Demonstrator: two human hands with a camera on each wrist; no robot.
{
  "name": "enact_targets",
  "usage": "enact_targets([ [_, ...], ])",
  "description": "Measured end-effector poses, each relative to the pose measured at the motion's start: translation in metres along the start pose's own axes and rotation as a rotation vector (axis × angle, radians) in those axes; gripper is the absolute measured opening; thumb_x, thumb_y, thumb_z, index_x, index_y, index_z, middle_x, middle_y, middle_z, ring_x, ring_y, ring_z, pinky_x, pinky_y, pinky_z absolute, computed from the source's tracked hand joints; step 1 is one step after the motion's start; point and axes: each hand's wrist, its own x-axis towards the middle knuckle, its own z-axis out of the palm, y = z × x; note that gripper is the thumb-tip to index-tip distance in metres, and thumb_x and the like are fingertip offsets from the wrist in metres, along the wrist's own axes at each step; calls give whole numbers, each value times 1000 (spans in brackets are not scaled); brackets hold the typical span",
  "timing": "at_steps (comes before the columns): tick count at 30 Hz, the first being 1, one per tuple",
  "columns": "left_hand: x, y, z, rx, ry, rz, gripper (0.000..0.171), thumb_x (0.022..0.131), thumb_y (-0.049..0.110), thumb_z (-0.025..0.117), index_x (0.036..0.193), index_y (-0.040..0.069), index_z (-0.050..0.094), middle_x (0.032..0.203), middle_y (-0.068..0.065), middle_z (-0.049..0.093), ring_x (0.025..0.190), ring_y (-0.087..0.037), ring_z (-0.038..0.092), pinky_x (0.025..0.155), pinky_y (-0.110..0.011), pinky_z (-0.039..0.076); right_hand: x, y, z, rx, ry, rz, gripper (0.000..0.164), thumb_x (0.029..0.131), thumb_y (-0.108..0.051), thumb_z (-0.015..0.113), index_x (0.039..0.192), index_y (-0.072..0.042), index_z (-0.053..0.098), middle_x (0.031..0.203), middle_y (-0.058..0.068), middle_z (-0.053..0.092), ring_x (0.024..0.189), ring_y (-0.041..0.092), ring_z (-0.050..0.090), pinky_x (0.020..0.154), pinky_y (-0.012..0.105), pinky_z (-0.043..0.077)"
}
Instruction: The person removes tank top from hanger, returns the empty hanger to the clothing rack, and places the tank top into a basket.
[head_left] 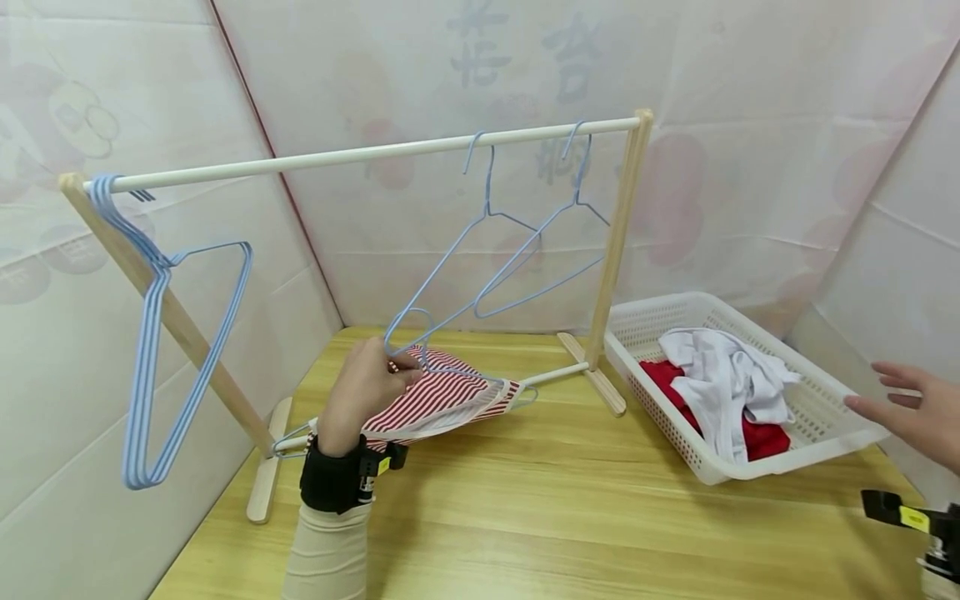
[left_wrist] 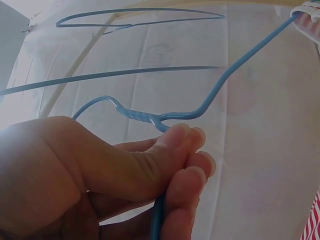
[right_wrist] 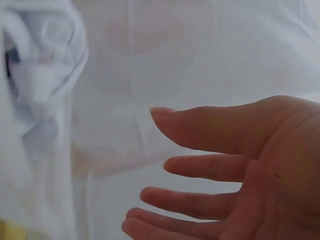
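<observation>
My left hand (head_left: 366,385) pinches a blue wire hanger (left_wrist: 212,95) just below its twisted neck, between thumb and fingertips. From this hanger a red-and-white striped garment (head_left: 438,398) spreads low over the table, overlapping the rack's bottom bar in the head view. Only a corner of that cloth enters the left wrist view. At the far right, my right hand (head_left: 918,408) hovers by the near right corner of a white plastic basket (head_left: 825,457). Its fingers are spread with nothing between them. Crumpled white cloth (head_left: 723,375) and red cloth (head_left: 765,439) lie in the basket.
A rack with a white top rail (head_left: 360,153) and wooden posts stands across the wooden table (head_left: 540,508). Several blue hangers (head_left: 142,375) bunch at its left end. Toward its right end hang two bare hangers (head_left: 487,187). Printed fabric walls (head_left: 735,150) enclose the space.
</observation>
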Motion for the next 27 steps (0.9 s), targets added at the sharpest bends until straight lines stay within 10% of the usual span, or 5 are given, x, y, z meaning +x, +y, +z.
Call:
enact_targets([
  [4, 0, 0, 1, -8, -17, -2, 6, 88, 4, 79, 93, 2, 82, 87, -15, 80, 67, -16, 69, 60, -26, 51, -2, -33, -4, 0, -8, -77, 74, 103, -31, 63, 149, 18, 31, 139, 53, 37, 113, 73, 44, 85, 74, 47],
  [7, 0, 1, 1, -3, -28, 5, 6, 88, 5, 79, 92, 3, 83, 84, -13, 79, 65, -14, 66, 59, -26, 49, -3, -59, -3, 62, -40, -147, 69, 99, -31, 70, 147, 11, 43, 142, 36, 54, 108, 22, 73, 77, 42, 63],
  [11, -1, 2, 2, -3, -30, 38, 6, 88, 6, 80, 92, 4, 83, 85, -12, 80, 65, -14, 65, 59, -26, 49, -4, -92, 8, 225, -69, -286, 53, 93, -22, 77, 137, 1, 59, 125, -14, 71, 90, -34, 45, 63, 6, 49],
  [15, -2, 4, 1, 1, -30, 48, 5, 87, 6, 80, 91, 5, 83, 85, -10, 80, 67, -14, 66, 60, -27, 50, -2, -126, 23, 336, -104, -419, 42, 92, -10, 77, 131, -2, 65, 113, -43, 55, 97, -27, 55, 70, 7, 53],
  [27, -3, 7, 1, -25, -71, 43, 5, 89, 7, 78, 92, 5, 83, 81, -8, 78, 66, -12, 68, 63, -26, 54, -1, -221, 76, 379, -271, -600, 37, 93, -5, 73, 128, 7, 66, 119, 26, 72, 106, 40, 73, 86, 34, 62],
])
